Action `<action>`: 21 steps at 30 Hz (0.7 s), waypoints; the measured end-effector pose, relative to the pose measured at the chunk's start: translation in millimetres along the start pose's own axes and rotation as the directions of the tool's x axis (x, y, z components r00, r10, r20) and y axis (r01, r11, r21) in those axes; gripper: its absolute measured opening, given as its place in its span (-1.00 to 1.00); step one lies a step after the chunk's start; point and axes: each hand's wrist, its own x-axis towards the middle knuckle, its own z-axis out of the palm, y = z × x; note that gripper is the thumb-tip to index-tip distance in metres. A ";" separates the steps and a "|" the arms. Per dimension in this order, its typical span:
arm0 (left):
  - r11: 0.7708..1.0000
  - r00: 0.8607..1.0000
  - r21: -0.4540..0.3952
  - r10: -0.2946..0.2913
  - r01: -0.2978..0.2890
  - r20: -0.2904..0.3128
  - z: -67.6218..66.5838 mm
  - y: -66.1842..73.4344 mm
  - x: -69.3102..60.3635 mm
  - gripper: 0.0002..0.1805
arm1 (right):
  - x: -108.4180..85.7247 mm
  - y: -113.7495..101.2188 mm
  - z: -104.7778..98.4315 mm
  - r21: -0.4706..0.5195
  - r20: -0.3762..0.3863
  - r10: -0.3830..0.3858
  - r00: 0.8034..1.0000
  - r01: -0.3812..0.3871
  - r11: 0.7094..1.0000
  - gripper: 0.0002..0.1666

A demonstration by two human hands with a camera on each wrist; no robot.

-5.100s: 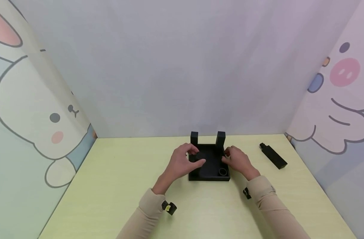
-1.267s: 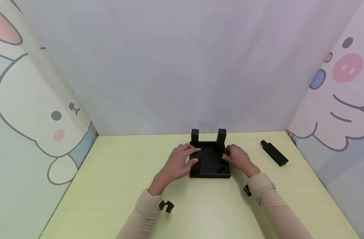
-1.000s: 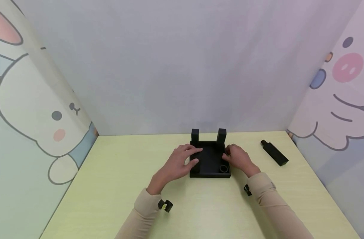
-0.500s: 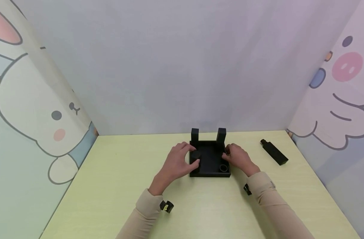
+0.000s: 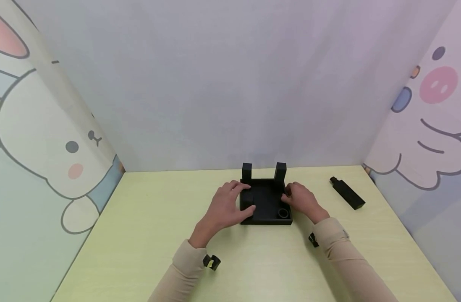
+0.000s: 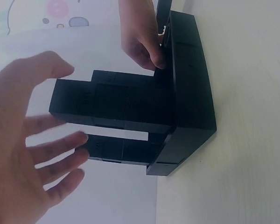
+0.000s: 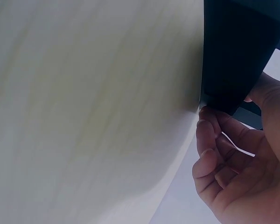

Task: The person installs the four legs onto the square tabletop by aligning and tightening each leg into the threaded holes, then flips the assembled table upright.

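Observation:
A square black tray [image 5: 267,201] with low walls sits on the table, with two black posts upright at its back corners, a left one [image 5: 247,171] and a right one [image 5: 280,172]. Another black post [image 6: 88,100] stands at its front left. Around that post's upper end my left hand [image 5: 224,205] is spread, thumb and fingers apart; contact cannot be made out. My right hand [image 5: 304,201] grips the tray's right wall, thumb inside and fingers outside. A round ring-shaped socket [image 5: 283,213] shows in the tray's front right corner.
A loose black post [image 5: 347,193] with a narrower end lies on the pale wooden table [image 5: 170,209], right of the tray. A grey-white backdrop [image 5: 230,84] rises behind, and cartoon-printed panels flank the table.
Over the last seconds my left thumb and fingers have shifted and closed in about the front-left post, and now they are spread wider again. My right hand has stayed on the tray's wall.

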 end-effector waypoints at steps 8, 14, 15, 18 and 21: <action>0.997 0.994 0.068 -0.040 0.047 -0.097 0.4 1.0 0.2 -0.51 | -0.3 -0.5 0.4 0.005 0.002 0.000 1.000 0.000 1.000 -0.73; 1.000 0.999 0.022 -0.008 0.009 -0.052 -1.4 1.4 1.2 -0.63 | -0.2 0.1 0.4 0.003 -0.003 -0.004 1.000 0.004 1.000 -0.73; 1.000 0.999 0.006 -0.001 0.002 -0.043 -1.5 1.0 1.1 -0.64 | -0.3 0.1 0.4 0.005 -0.003 -0.004 1.000 0.004 1.000 -0.73; 0.999 1.000 -0.036 0.009 -0.009 -0.007 -0.8 -0.5 1.0 -0.63 | -0.4 0.1 0.3 0.006 -0.002 -0.009 1.000 0.009 1.000 -0.73; 0.997 0.999 -0.081 0.021 -0.019 0.027 -1.0 -1.3 0.7 -0.60 | 0.0 -0.3 0.6 0.008 -0.001 -0.012 1.000 0.012 1.000 -0.73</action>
